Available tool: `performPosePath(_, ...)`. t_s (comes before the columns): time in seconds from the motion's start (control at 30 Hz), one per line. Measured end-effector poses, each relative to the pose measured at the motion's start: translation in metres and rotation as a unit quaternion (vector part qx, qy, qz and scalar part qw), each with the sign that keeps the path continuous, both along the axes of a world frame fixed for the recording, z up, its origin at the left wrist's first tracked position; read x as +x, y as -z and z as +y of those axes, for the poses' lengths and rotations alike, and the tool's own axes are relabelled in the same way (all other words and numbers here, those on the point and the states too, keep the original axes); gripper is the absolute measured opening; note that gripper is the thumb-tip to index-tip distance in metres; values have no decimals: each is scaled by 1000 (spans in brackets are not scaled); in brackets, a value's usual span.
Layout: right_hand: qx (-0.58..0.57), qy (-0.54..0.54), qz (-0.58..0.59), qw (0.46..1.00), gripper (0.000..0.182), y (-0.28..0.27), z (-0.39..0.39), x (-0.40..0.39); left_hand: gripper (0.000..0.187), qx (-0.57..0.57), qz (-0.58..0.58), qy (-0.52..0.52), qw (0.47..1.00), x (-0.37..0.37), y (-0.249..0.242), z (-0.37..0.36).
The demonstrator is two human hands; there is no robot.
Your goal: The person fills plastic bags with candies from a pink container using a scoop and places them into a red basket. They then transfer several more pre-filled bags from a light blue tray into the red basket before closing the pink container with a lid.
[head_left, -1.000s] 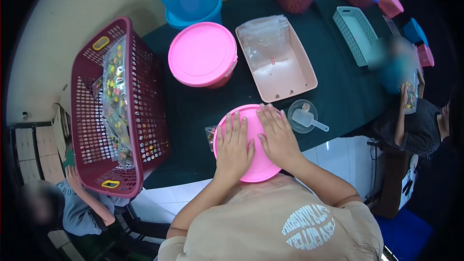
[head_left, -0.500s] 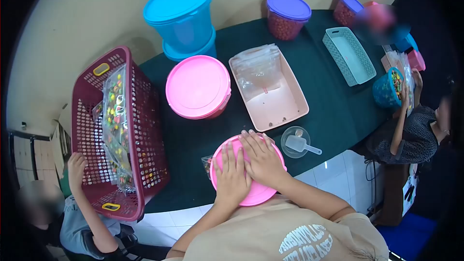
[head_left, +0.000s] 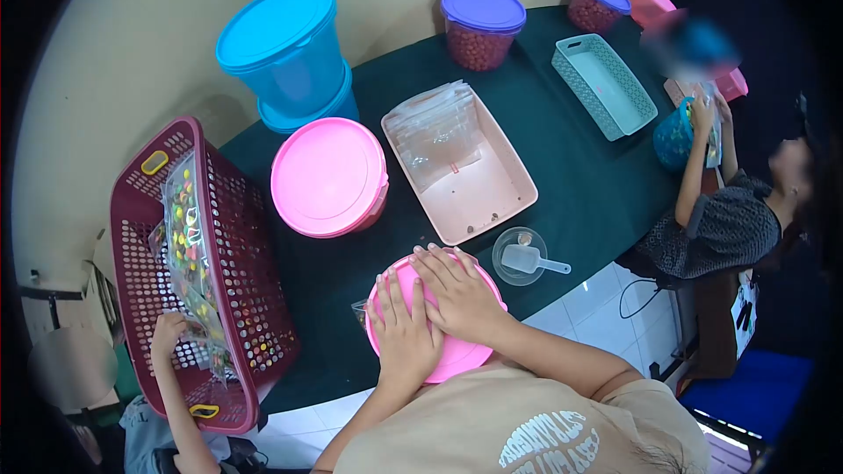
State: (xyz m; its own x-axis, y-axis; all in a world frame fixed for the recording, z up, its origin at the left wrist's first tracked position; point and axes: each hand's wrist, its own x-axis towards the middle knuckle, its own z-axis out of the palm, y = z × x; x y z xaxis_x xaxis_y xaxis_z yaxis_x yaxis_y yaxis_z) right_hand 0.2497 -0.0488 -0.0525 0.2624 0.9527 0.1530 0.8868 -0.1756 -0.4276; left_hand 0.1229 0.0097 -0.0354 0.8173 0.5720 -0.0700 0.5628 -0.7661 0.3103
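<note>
Both my hands lie flat on the round pink lid (head_left: 457,358) of a tub at the table's near edge. My left hand (head_left: 406,333) rests on the lid's left half, fingers stretched out. Over the right half spreads my right hand (head_left: 461,297), its fingers pointing up and left. Neither hand grips anything. What the tub holds is hidden under the lid. Right of it, a clear bowl (head_left: 507,277) has a translucent scoop (head_left: 525,259) in it. A small packet (head_left: 360,312) pokes out at the tub's left side.
A maroon basket (head_left: 248,254) holding bags of colourful sweets stands left, a person's hand (head_left: 169,333) at it. Beyond my tub are another pink-lidded tub (head_left: 329,177), a pale pink tray (head_left: 465,211) with plastic bags, stacked blue tubs (head_left: 281,53) and a mint basket (head_left: 606,88). Another person (head_left: 729,219) works at right.
My view has shifted, moving most table items leftward. My hands stay flat on the lid. The person at right has brought their hands to the blue tub and a bag.
</note>
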Motion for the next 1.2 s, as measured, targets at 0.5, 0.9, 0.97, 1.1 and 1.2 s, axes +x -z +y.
performPosePath(0.5,46,37,-3,998,55,4,-4,-7,70,51,-15,118,992,-14,-4,27)
performPosePath(0.9,46,51,-8,998,56,5,-6,-10,68,39,-51,106,992,-20,-5,24)
performPosePath(0.97,42,45,-1,998,58,8,-7,-15,66,46,-64,107,991,-20,-3,24)
performPosePath(1.1,-13,50,-19,998,67,-8,-19,-16,67,56,-88,127,986,-20,4,23)
performPosePath(1.2,-64,41,-40,996,78,-6,-25,-13,68,60,-72,127,987,-20,9,25)
